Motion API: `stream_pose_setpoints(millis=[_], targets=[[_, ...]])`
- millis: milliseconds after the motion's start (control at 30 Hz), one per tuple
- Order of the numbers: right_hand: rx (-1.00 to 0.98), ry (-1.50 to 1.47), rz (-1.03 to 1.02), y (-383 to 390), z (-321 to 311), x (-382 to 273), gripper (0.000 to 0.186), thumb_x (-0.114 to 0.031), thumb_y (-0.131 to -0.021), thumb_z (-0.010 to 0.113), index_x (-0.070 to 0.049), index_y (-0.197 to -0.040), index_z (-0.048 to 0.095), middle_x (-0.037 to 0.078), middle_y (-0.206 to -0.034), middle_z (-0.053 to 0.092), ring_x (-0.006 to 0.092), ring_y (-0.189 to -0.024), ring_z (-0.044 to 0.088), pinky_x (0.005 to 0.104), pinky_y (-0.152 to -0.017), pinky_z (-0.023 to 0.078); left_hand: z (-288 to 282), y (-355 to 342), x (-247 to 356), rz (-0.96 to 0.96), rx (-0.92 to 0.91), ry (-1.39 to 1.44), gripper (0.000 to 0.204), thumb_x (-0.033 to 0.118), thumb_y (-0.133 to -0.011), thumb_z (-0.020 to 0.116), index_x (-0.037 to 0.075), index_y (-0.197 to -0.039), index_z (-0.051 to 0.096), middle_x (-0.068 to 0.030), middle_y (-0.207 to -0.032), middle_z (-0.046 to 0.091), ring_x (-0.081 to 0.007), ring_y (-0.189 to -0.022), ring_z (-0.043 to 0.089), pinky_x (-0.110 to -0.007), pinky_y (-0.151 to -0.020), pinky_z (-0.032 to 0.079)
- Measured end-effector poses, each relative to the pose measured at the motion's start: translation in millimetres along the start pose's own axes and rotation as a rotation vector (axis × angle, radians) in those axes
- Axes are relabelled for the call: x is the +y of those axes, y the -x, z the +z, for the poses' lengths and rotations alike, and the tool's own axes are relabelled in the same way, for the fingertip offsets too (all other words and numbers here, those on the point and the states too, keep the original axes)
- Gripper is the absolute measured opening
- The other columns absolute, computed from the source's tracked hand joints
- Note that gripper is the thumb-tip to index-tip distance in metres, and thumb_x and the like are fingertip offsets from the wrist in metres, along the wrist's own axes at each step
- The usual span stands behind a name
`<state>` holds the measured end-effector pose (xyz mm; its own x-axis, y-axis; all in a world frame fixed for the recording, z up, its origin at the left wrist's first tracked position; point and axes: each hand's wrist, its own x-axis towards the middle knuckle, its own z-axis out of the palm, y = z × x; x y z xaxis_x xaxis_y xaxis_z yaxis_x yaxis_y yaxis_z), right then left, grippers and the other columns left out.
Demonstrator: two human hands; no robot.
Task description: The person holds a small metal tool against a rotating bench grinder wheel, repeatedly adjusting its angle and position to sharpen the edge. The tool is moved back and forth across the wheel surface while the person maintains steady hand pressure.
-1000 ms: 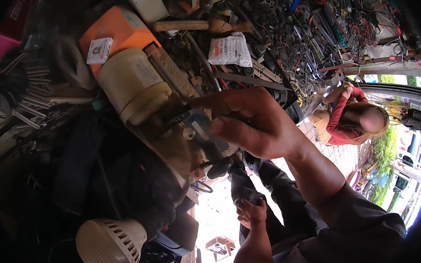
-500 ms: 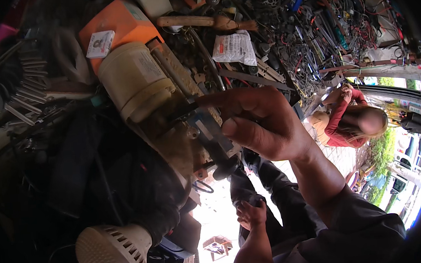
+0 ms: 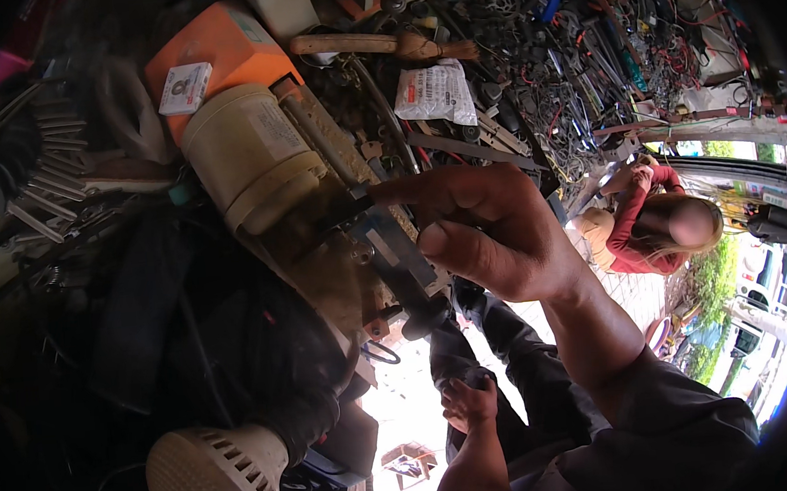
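A machine with a beige cylindrical motor housing [image 3: 239, 151], a metal shaft [image 3: 308, 133] and a dark metal block [image 3: 394, 259] fills the middle. My right hand [image 3: 493, 234] is over that block, index finger stretched to the shaft's lower end and thumb apart from it, the other fingers curled without a visible grip. Lower down, against my dark trousers, my left hand [image 3: 467, 405] is curled round something dark that I cannot make out. A round black knob [image 3: 426, 314] sits at the block's lower end.
Tangled tools and wires [image 3: 599, 58] cover the back right. An orange box [image 3: 215, 48], a wooden-handled brush [image 3: 434, 47] and a plastic packet [image 3: 435, 92] lie behind the machine. A large bulb [image 3: 213, 477] is at lower left; a person in red [image 3: 630, 229] crouches at right.
Compared with a second ago, my right hand sits slightly further right, thumb and index finger still apart. My left hand has barely moved.
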<state>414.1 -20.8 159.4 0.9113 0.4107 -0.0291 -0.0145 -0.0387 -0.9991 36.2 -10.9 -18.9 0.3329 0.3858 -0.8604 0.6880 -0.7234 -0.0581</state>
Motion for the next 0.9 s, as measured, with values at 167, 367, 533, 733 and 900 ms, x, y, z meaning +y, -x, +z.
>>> stream_pose_setpoints(millis=[167, 367, 533, 733, 900], targets=[[-0.014, 0.004, 0.012, 0.9, -1.5, 0.3, 0.026, -0.022, -0.088, 0.07, 0.002, -0.08, 0.063, 0.006, -0.065, 0.057, 0.011, -0.055, 0.048, 0.0287, -0.051, 0.038, -1.9, 1.8, 0.8, 0.012, 0.013, -0.029, 0.081, 0.058, -0.081, 0.065, 0.001, -0.135, 0.047, -0.0227, -0.129, 0.051, -0.0392, -0.123, 0.049, -0.052, -0.099, 0.043], [-0.028, -0.035, -0.009, 0.6, -0.9, -0.3, 0.027, -0.022, -0.089, 0.069, 0.002, -0.079, 0.062, 0.005, -0.063, 0.056, 0.0096, -0.054, 0.046, 0.0278, -0.052, 0.038, -2.2, 1.7, 0.7, 0.01, 0.009, -0.025, 0.081, 0.058, -0.08, 0.065, 0.001, -0.136, 0.047, -0.0228, -0.13, 0.051, -0.0397, -0.123, 0.049, -0.052, -0.099, 0.043], [-0.03, -0.012, -0.037, -0.1, -2.7, 2.6, 0.027, -0.022, -0.089, 0.069, 0.003, -0.081, 0.063, 0.006, -0.065, 0.058, 0.0091, -0.055, 0.049, 0.0274, -0.052, 0.038, 2.7, -2.1, -2.0, -0.009, -0.036, 0.049, 0.089, 0.059, -0.078, 0.065, 0.0, -0.14, 0.043, -0.0231, -0.141, 0.044, -0.0425, -0.127, 0.044, -0.058, -0.102, 0.037], [-0.008, 0.006, -0.081, 0.3, -0.9, 8.1, 0.03, -0.02, -0.09, 0.069, 0.007, -0.104, 0.067, 0.006, -0.068, 0.061, 0.0076, -0.057, 0.052, 0.0258, -0.05, 0.038, -10.9, 1.1, 5.9, -0.031, -0.076, 0.031, 0.086, 0.059, -0.079, 0.064, 0.0, -0.138, 0.045, -0.0213, -0.141, 0.045, -0.0401, -0.125, 0.046, -0.054, -0.102, 0.04], [-0.039, -0.098, 0.016, 4.2, -2.6, -0.8, 0.037, -0.016, -0.093, 0.066, 0.01, -0.119, 0.063, 0.004, -0.069, 0.061, 0.007, -0.057, 0.053, 0.0238, -0.05, 0.038, -20.2, 2.8, 8.3, -0.052, -0.099, 0.018, 0.085, 0.059, -0.08, 0.063, 0.0, -0.139, 0.045, -0.0196, -0.144, 0.044, -0.0371, -0.127, 0.046, -0.051, -0.103, 0.039]])
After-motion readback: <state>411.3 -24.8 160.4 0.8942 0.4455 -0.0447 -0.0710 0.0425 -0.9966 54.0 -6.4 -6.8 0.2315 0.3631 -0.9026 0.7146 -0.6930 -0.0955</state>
